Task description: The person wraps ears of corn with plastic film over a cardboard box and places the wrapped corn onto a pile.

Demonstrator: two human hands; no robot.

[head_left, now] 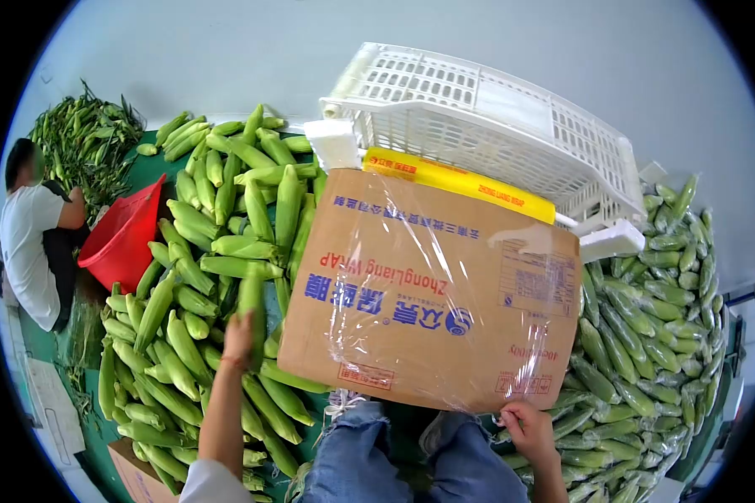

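My left hand [238,339] is closed around the lower end of a green ear of corn in its husk [251,295], at the right side of a loose corn pile [172,360]. Across my knees is a printed cardboard sheet or box [394,327] with clear plastic wrap [445,369] stretched over it. My right hand [524,426] pinches at the near right edge of the cardboard, where the wrap's edge seems to be. Behind the cardboard lies a yellow wrap roll [461,184], between two white foam blocks [334,143].
A white plastic crate [486,126] stands on its side behind the roll. Wrapped corn [646,335] is heaped on the right. On the left are a red tub [124,239], a seated person [38,235] and a pile of leafy husks [88,142].
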